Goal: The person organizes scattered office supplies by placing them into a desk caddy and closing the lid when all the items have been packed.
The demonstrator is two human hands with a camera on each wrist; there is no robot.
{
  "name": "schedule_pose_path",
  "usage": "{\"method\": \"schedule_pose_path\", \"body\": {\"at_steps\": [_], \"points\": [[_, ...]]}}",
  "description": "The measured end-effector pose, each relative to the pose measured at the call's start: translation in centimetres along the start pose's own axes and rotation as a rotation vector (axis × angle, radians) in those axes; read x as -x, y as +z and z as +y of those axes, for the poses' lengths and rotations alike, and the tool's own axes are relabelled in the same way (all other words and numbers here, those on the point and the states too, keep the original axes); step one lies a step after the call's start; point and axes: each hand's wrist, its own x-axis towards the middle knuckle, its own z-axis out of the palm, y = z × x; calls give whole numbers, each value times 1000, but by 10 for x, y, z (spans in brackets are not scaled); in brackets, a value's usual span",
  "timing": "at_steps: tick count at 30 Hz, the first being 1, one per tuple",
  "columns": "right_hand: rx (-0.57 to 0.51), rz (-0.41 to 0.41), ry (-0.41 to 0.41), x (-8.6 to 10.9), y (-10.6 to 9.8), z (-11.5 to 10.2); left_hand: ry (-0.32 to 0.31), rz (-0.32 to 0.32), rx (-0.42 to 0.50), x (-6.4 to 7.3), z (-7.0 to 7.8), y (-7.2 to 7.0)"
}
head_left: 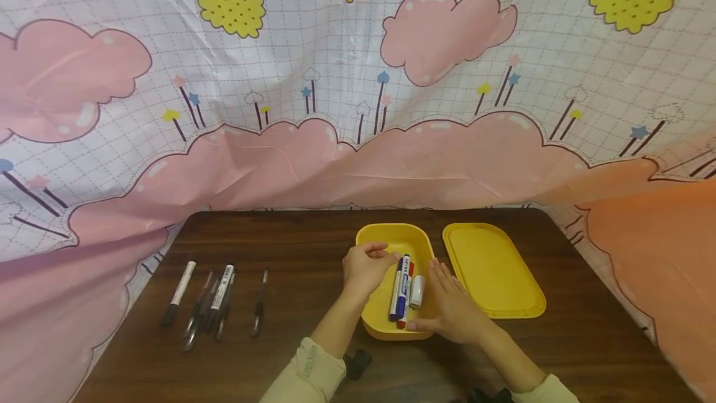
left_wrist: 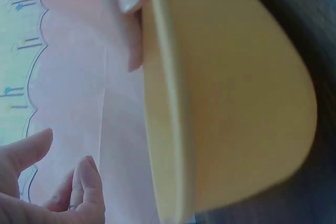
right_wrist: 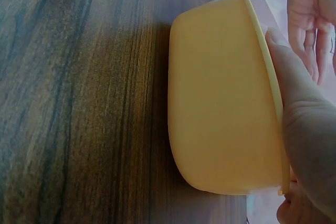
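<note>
The fingers of the left hand point(head_left: 363, 269) are loosely bent, thumb apart from fingertips, over the left rim of a yellow box point(head_left: 375, 313). The right hand point(head_left: 455, 306) rests against the opposite rim, fingers straight, thumb spread towards the near end. The box stands on a dark wood-grain counter point(head_left: 302, 247), holding two blue-and-white markers point(head_left: 404, 285), a red marker point(head_left: 403, 324) under them and a white oblong item point(head_left: 417, 292) beside them.

Just right lies a flat yellow lid point(head_left: 492, 272), partly behind the right fingers. Well to the left are a white marker point(head_left: 181, 285), a second one point(head_left: 222, 288) among clear pens point(head_left: 196, 319), and a lone pen point(head_left: 260, 303). A dark object point(head_left: 357, 364) sits by the left sleeve point(head_left: 307, 372). In both wrist views the box's wall hides its contents.
</note>
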Motion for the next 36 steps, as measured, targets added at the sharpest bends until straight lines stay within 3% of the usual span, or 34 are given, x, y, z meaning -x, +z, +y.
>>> {"method": "schedule_pose_path", "body": {"at_steps": [6,12,23,31,36], "points": [[15,11,-1,-1,2,5,-3,39,13,-4,4,-24],[3,0,10,0,2,5,-19,69,29,-7,-5,-44],[10,4,-13,3,1,4,-47,69,17,-6,-28,-76],[11,-2,-15,2,3,4,-64,102,-31,-5,-54,-112],[19,5,-19,0,2,3,-113,148,-42,-6,-61,-135]]}}
